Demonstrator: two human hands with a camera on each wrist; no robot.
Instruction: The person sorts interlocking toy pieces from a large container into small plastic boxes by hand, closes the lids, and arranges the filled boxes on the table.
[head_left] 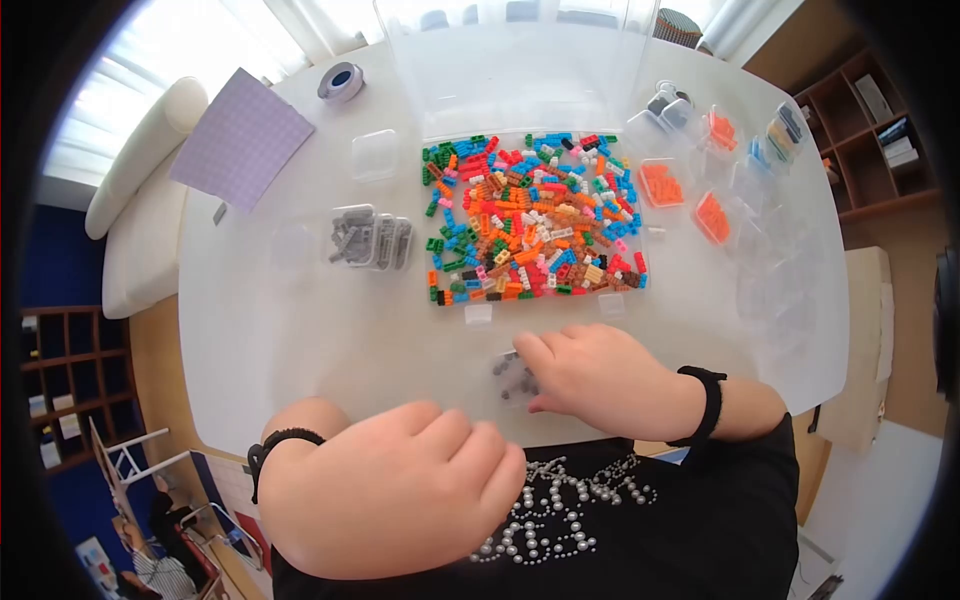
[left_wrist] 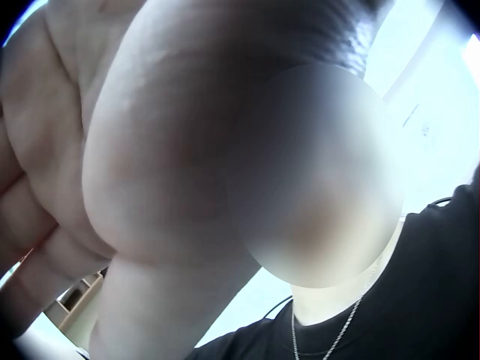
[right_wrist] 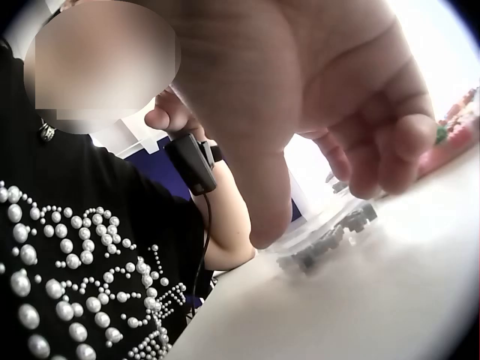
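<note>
Near the front edge of the table, my right hand (head_left: 612,376) grips a small clear plastic box (head_left: 508,384) from above, thumb on one side and fingers on the other. Dark grey toy bricks (right_wrist: 326,244) show through its wall in the right wrist view. The hand covers the box's right part in the head view. My left hand (head_left: 392,490) is raised before the chest, fingers loosely bent, with nothing seen in it. Its palm (left_wrist: 45,120) fills much of the left wrist view.
A large clear tray (head_left: 440,303) of mixed coloured bricks lies mid-table, its transparent lid (head_left: 520,80) upright behind. Boxes of grey bricks (head_left: 370,238) stand left; boxes of orange bricks (head_left: 660,184) and other clear boxes stand right. Tape (head_left: 341,82) and a purple sheet (head_left: 243,138) lie back left.
</note>
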